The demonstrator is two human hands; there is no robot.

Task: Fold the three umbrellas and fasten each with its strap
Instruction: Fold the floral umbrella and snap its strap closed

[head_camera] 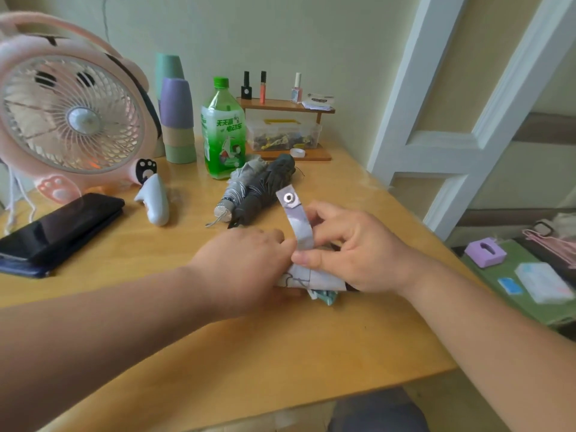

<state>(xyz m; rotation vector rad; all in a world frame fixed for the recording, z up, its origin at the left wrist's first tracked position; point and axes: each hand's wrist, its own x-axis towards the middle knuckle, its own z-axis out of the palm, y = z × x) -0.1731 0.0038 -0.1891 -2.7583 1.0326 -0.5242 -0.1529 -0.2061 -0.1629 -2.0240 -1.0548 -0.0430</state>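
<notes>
A small pale patterned umbrella (pixel 311 280) lies folded on the wooden table (pixel 218 353) between my hands. My left hand (pixel 243 263) grips its left end. My right hand (pixel 352 247) pinches its lilac strap (pixel 297 219), which stands up with a metal snap at its free tip. Behind them lie two more folded umbrellas side by side: a light grey one with a silver cap (pixel 237 191) and a dark grey one (pixel 268 185). Most of the pale umbrella is hidden under my hands.
A pink fan (pixel 71 120) stands at the back left, with stacked cups (pixel 177 120) and a green bottle (pixel 223 132) beside it. A black phone (pixel 59 229) and a white gadget (pixel 154 199) lie at left. A small wooden shelf (pixel 286 126) sits behind the umbrellas.
</notes>
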